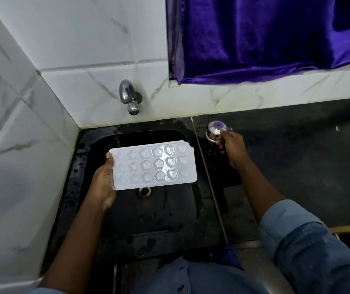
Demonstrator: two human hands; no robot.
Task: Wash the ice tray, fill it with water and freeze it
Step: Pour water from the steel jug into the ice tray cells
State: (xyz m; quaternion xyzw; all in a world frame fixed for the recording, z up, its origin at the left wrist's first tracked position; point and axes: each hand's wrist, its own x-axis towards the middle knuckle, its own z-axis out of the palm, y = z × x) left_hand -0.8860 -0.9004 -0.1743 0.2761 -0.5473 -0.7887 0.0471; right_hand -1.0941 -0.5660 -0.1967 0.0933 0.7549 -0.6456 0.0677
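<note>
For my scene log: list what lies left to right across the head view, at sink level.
In order: tiled wall → left hand → tray → right hand → counter. Left out because they overlap others: tap, container.

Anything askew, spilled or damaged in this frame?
Nothing stands out. The left hand holds the white plastic ice tray face up over the black sink; the right hand is at a steel purple-topped container.

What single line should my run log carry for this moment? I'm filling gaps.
left hand: holds ice tray over sink | right hand: at metal container on counter, grip unclear
</note>
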